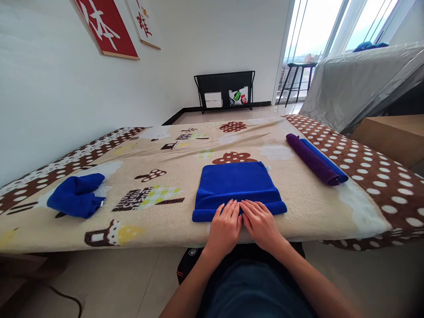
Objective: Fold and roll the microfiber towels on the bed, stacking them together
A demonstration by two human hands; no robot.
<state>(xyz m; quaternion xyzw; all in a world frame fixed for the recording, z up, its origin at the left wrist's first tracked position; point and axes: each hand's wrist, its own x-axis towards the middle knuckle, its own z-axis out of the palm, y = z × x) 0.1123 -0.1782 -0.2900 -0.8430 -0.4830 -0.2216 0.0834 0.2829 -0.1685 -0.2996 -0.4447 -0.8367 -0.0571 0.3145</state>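
A blue towel lies spread on the bed in front of me, its near edge rolled into a thick fold. My left hand rests on the middle of that roll, fingers stretched out flat over it. Right beside it, my right hand lies on the same roll, also with straight fingers, and the two hands meet at the fingertips. Both thumbs are partly hidden. Further right are a rolled purple towel and, against it, a rolled blue towel. A crumpled blue towel sits to the left.
A cream patterned blanket with a brown dotted border covers the bed. Behind it stands a black rack by the wall. At right are a cardboard box, a grey-covered piece of furniture and a stool.
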